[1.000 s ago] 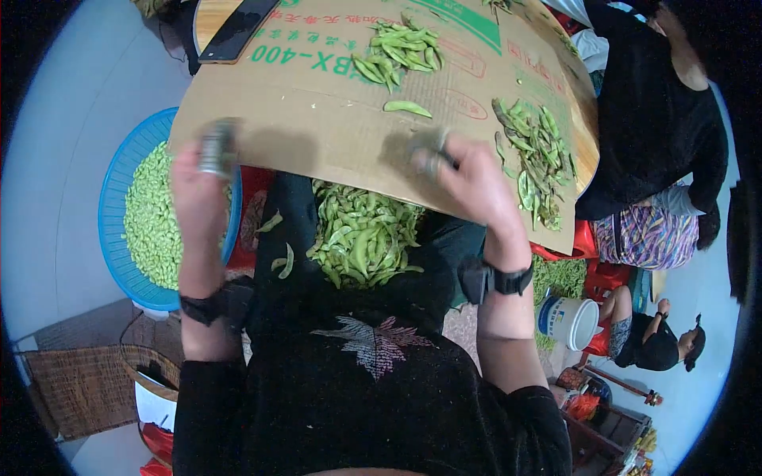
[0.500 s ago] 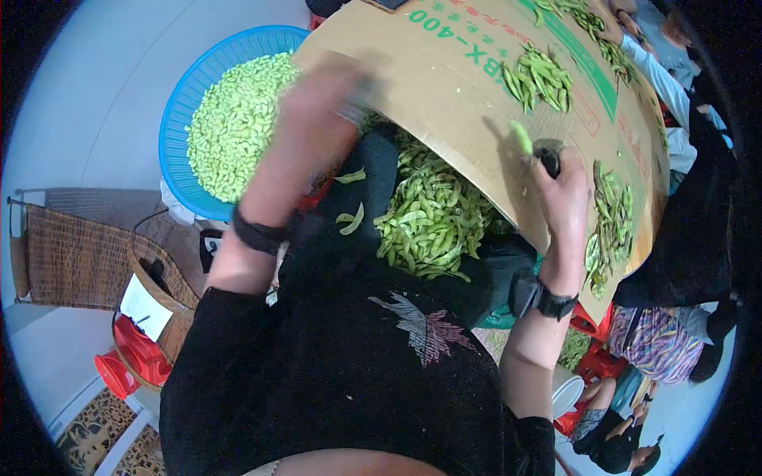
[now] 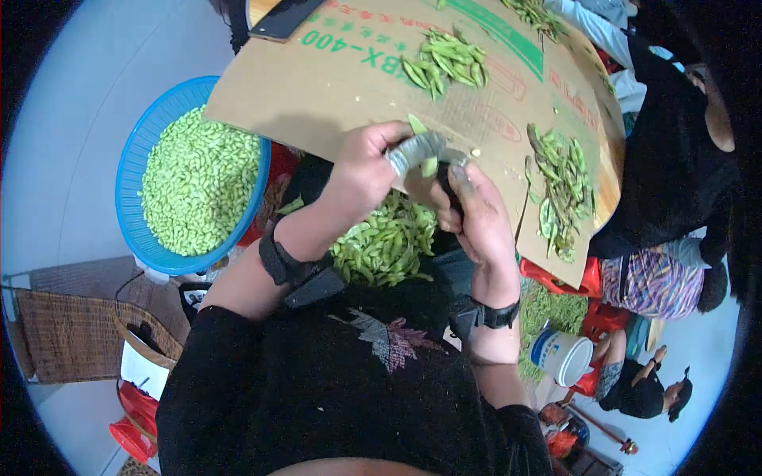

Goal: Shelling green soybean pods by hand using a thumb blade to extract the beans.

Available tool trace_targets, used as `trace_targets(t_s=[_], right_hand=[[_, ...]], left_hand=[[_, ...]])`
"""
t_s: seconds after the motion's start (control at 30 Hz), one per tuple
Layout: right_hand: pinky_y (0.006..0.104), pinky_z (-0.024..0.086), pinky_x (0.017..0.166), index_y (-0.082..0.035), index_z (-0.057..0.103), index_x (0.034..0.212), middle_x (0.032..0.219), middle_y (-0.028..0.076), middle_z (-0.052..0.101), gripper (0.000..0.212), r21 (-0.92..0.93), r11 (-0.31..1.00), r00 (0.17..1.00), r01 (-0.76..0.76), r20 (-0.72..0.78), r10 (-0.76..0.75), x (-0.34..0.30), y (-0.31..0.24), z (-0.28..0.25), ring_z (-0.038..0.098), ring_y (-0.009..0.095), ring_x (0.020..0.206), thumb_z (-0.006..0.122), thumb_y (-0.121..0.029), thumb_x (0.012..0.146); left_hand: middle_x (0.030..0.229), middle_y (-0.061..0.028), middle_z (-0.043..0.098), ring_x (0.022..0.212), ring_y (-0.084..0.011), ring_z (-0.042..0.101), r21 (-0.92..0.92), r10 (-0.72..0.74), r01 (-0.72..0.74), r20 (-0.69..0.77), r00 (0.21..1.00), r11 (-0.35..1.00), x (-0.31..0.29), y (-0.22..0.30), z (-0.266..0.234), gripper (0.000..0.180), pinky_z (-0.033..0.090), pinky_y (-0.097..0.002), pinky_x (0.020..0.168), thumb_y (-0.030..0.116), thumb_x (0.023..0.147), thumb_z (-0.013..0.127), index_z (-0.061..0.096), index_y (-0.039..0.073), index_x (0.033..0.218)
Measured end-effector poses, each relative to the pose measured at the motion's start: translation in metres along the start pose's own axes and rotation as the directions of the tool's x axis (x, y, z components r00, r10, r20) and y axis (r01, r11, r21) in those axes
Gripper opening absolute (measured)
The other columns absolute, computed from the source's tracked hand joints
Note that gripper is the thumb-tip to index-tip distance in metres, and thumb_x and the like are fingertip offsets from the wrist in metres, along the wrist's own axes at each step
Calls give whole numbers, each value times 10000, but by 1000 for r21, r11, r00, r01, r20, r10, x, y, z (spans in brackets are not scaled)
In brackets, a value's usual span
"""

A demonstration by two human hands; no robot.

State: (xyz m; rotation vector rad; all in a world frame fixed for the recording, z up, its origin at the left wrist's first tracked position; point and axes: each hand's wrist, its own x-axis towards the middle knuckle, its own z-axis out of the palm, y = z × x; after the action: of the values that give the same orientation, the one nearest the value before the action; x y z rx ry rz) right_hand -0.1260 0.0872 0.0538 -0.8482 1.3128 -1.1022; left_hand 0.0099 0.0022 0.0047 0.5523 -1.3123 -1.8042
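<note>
Over the near edge of the printed cardboard sheet (image 3: 317,95), my two hands are close together. My left hand (image 3: 357,174) is closed in a pinch on a green bean pod (image 3: 429,166), and pale grey wrapping covers its fingertips. My right hand (image 3: 484,218) faces it with fingers curled in and a dark piece at the thumb; what it grips is partly hidden. Below them a heap of green bean pods (image 3: 381,246) lies in my lap. To the left stands a blue plastic basket (image 3: 125,198) full of shelled pale green beans (image 3: 198,182).
On the cardboard lie a pile of pods (image 3: 448,62), a pile of browned pods (image 3: 563,186) and a dark flat device (image 3: 287,17). A white bucket (image 3: 573,361) stands at the right. Other people sit around; a woven chair (image 3: 79,337) is at the left.
My left hand has come back from beside the basket to meet my right hand, which moved left with the pod. The whole view has shifted, so the basket appears lower and farther left.
</note>
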Motion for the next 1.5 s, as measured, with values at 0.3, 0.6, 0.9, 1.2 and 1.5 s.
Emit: trace_targets(t_s=[0.3, 0.6, 0.9, 1.2, 1.5], right_hand=[[169, 246, 403, -45, 537, 920, 580, -62, 415, 206, 1, 1000, 998, 19, 62, -19, 10, 6, -19, 311, 18, 441, 391, -188, 940], [147, 239, 387, -121, 545, 998, 633, -52, 451, 140, 317, 931, 981, -179, 128, 145, -1, 9, -16, 329, 10, 457, 443, -180, 921], [453, 430, 523, 9, 479, 765, 628, 234, 521, 102, -747, 621, 853, 239, -145, -502, 10, 9, -13, 534, 411, 601, 519, -78, 798], [449, 436, 528, 9, 495, 793, 650, 235, 539, 123, -639, 743, 877, 198, -224, -426, 19, 10, -28, 553, 394, 607, 527, -109, 808], [428, 470, 609, 10, 526, 893, 756, 226, 587, 183, -725, 624, 747, 291, -235, -622, 19, 0, -27, 581, 388, 706, 531, -165, 839]], left_hand=[[775, -4, 573, 732, -53, 524, 367, 79, -82, 23, 997, 927, 11, 0, 9, 120, 411, -209, 640, 74, 834, 514, 595, 3, 888], [717, 27, 528, 626, -64, 484, -378, -260, 275, 91, 961, 884, 10, -9, 10, 94, 374, -215, 537, 107, 826, 511, 598, 71, 824], [746, -13, 556, 629, -69, 531, 258, -132, 116, 45, 990, 959, 21, 5, 21, 110, 444, -214, 559, -18, 794, 552, 491, 27, 873], [888, -56, 581, 747, -130, 591, -138, -277, 317, 246, 929, 938, 30, 5, 22, 204, 494, -232, 628, 45, 864, 464, 481, 2, 1062], [891, -27, 507, 733, -70, 492, 49, -278, 273, 145, 950, 961, 25, -1, 19, 460, 399, -181, 586, -31, 850, 415, 342, 16, 1302]])
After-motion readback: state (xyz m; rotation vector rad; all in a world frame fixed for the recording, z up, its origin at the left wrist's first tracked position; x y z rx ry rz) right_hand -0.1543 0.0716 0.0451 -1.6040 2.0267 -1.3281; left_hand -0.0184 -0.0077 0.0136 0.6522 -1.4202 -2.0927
